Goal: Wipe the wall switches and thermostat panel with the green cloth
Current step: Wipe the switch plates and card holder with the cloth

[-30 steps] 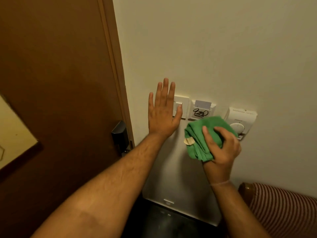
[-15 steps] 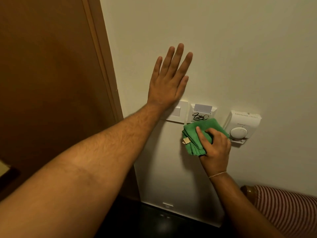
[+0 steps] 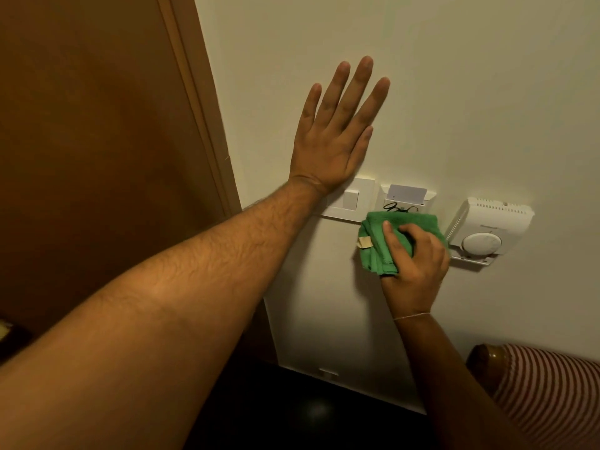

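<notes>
Two hands are seen at the wall [image 3: 470,92] beside the door [image 3: 97,125]. The left hand [image 3: 328,151] is laid flat and spread. The cloth [image 3: 376,251], gripped in the right hand [image 3: 418,264], is held beside the thermostat [image 3: 483,228], seemingly touching the card holder [image 3: 406,198]; the switch [image 3: 352,199] is partly hidden by the left wrist.

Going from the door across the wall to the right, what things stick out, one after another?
Brown door → light switch → card holder with a card in it → thermostat with a round dial.
</notes>
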Demonstrator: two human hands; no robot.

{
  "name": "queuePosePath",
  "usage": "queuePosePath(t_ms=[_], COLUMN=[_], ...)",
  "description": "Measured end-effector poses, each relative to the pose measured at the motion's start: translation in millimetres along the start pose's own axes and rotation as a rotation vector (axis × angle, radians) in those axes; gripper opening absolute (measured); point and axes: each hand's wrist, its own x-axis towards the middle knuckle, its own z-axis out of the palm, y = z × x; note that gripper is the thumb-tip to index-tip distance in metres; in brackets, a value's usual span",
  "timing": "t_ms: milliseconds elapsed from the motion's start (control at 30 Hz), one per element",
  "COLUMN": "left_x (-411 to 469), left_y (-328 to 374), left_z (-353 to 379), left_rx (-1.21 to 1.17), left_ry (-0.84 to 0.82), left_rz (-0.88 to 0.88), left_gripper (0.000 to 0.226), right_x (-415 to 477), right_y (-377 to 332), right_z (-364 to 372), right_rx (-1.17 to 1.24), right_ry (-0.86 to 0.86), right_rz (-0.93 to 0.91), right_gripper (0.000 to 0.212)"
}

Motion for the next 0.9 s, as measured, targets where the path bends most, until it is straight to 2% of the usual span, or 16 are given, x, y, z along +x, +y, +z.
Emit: queuePosePath(t_ms=[100,233,333,500,667,733,800,900], left_x=[-2,-2,-4,-4,-4,-3,-3,-3], left_y=[-2,-3,-3,-2,-1,0,2,3], left_z=[4,6,7,6,5,4,2,1], left_rx=[0.005,0.004,0.000,0.002,0.019,0.027,0.036,0.057], left_ry=[0.011,0.021,0.014,0.017,0.030,0.047,0.052,0.053], left_rz=[0.005,0.033,0.032,0.031,-0.010,-0.009,-0.003,0.000], left_gripper=[0.069,0.080,0.081,0.081,0.067,0.066,0.066,0.066], right_x=[2,15,11,8,23,20,13,12], right_y=[-8,-33,-27,-7,-33,-27,-14,-1], right_z=[-1,9,4,-12,6,4,-3,-14], right_rx=[0.055,0.089,0.057,0.117,0.171,0.155,0.139,0.129], right_ry=[0.056,-0.001,-0.016,0.069,-0.042,-0.065,-0.047,0.033], right_rz=[0.107,0.041,0.014,0.162,-0.068,-0.091,-0.061,0.082], right_gripper=[0.042,0.055,0.053,0.045,0.052,0.051,0.050,0.048])
